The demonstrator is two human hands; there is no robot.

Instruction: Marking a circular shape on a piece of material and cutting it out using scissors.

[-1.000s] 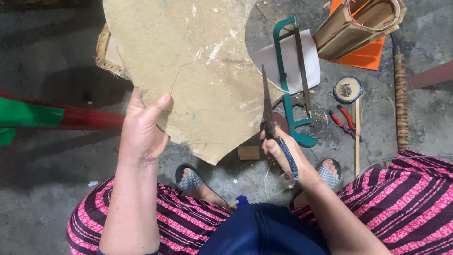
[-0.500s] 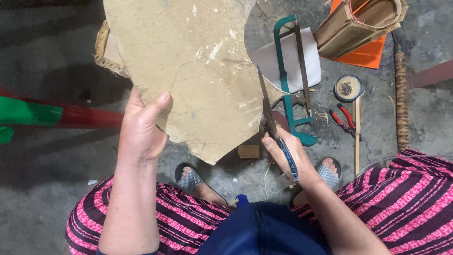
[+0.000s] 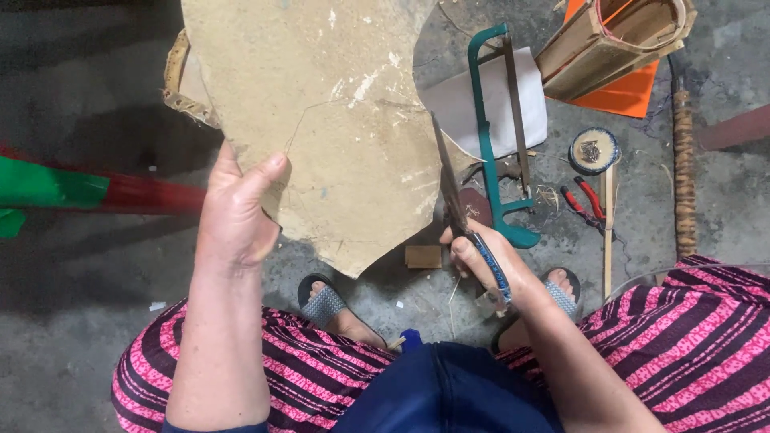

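My left hand (image 3: 234, 216) clamps the big tan cardboard-like sheet (image 3: 321, 120); right hand (image 3: 489, 265) grips long blue-handled scissors (image 3: 461, 220) at its edge. Sheet's floppy, so the cut could wander or the blades could bind.

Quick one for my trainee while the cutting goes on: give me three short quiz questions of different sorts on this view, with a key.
1. True or false: the left hand grips the edge of the tan sheet.
2. Which tool does the right hand hold? A) the scissors B) the green hacksaw C) the red pliers
3. Fill in: the hacksaw lies partly on a ___ piece of paper on the floor.

Key: 1 true. 2 A; the blades meet the sheet's right edge. 3 white.
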